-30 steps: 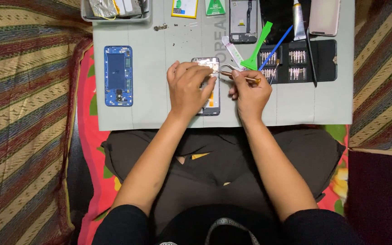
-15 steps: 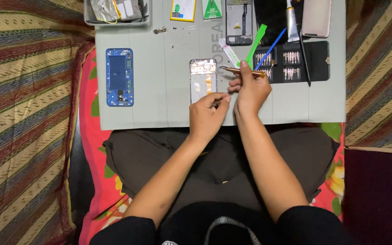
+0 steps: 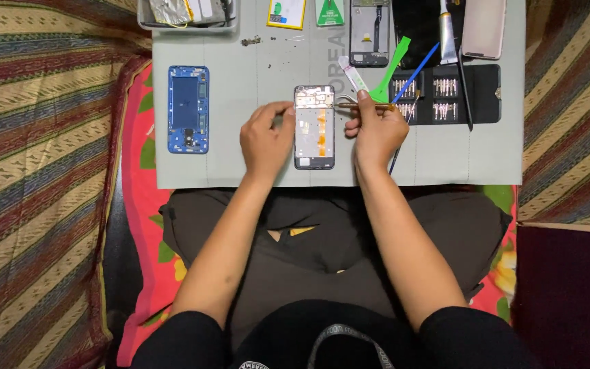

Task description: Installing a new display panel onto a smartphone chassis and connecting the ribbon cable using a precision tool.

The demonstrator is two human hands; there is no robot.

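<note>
**Tweezers at the top of the opened phone**

Pinched shut in right hand (image 3: 377,133): tweezers (image 3: 360,106), tips at opened phone frame (image 3: 314,127) top edge; left hand (image 3: 265,137) steadying frame's left side, fingers curled, nothing held; likely mid part-placement; steady, fine tip control needed next.

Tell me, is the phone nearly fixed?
Not nearly. The opened phone lies with its insides showing, and its blue back frame sits apart. The left hand steadies it while the right hand works tweezers at its top. Closing it up remains.

Matt grey mat (image 3: 240,164); woven striped cloth (image 3: 42,171).
</note>
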